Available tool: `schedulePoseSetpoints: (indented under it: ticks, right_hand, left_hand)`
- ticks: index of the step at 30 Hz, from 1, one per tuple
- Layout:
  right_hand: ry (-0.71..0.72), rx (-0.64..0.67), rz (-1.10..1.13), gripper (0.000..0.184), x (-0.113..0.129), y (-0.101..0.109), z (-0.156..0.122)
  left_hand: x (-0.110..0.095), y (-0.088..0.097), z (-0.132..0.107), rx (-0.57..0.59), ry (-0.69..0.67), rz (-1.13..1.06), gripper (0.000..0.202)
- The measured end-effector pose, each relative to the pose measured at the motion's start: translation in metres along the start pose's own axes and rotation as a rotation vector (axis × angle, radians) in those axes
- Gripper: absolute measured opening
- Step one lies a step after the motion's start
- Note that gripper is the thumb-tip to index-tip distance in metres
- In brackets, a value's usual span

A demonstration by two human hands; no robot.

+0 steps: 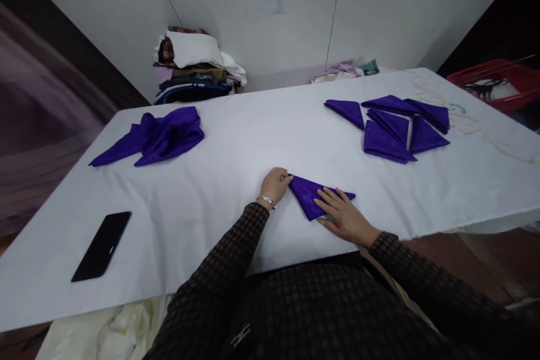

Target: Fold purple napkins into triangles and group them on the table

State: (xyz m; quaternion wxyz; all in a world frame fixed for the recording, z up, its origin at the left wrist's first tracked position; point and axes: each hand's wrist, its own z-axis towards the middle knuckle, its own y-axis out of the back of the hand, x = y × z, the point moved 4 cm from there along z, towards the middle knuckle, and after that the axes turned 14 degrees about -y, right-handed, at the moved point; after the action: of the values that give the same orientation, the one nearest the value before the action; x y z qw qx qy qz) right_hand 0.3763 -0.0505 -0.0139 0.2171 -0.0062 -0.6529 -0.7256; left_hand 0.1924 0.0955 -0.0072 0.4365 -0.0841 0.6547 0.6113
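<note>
In front of me a purple cloth (pixel 307 198), folded into a flat triangle, lies on the white-covered table (pixel 236 202). My left hand (pixel 275 184) pinches its left corner, fingers closed on the tip. Flat across its right part rests my right hand (pixel 343 215), fingers stretched out and thumb apart. Several more purple cloths (pixel 388 138), also folded into triangles, lie close together at the right back of the table. On the left side is a loose, crumpled heap of purple cloth (pixel 169 135).
A black phone (pixel 102 246) lies near the table's left front. Behind the table stand a stack of folded clothes (pixel 194 67) and a smaller pile of fabric (pixel 341 70). A red basket (pixel 498 83) with black-handled scissors (pixel 485 89) sits beyond the right edge.
</note>
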Motion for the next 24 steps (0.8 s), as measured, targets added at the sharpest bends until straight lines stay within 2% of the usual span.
schedulePoseSetpoints:
  ticks: [9,24]
  right_hand:
    - [-0.014,-0.010,0.005,0.052,0.0001,0.0020,0.0008]
    - [-0.041,-0.005,-0.059,0.049,0.0075,0.0034,0.0029]
  left_hand:
    - [0.0028,0.0005,0.0106,0.093,0.082,0.103,0.021]
    - [0.0040,-0.0007,0.0068,-0.003,0.119,0.096,0.015]
